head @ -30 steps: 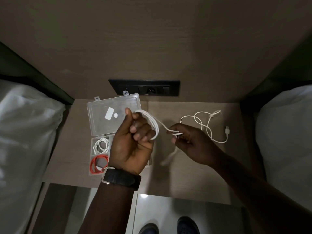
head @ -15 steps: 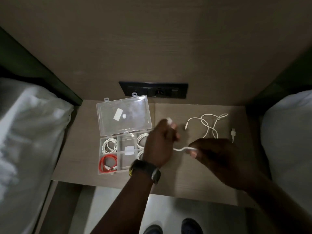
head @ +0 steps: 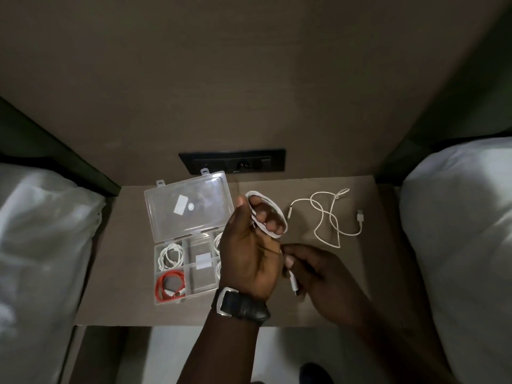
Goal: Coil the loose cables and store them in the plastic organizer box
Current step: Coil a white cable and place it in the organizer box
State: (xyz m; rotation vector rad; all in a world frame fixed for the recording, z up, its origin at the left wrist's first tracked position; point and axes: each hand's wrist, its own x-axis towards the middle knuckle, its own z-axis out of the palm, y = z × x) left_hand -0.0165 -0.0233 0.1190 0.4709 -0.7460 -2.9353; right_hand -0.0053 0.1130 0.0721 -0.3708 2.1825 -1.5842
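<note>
My left hand [head: 249, 250] is raised above the bedside table, palm up, with a white cable [head: 273, 214] looped around its fingers. My right hand [head: 321, 278] pinches that same cable's free end, whose plug [head: 293, 284] hangs below the fingers. The clear plastic organizer box [head: 199, 275] lies open at the left, lid [head: 188, 206] tipped back. A coiled white cable [head: 169, 256] and a coiled red cable [head: 170, 285] sit in its left compartments. More white coils on its right side are partly hidden by my left hand. A second loose white cable [head: 328, 217] lies uncoiled on the table at the right.
A black socket panel [head: 232, 163] is set in the wall behind the box. The wooden bedside table [head: 116, 273] stands between two white-sheeted beds, one at the left [head: 41, 245] and one at the right [head: 457, 231]. Tiled floor [head: 171, 353] shows beyond the front edge.
My left hand has turned palm up and more of the cable is now wound around its fingers. My right hand moved closer to the left, down to the plug end.
</note>
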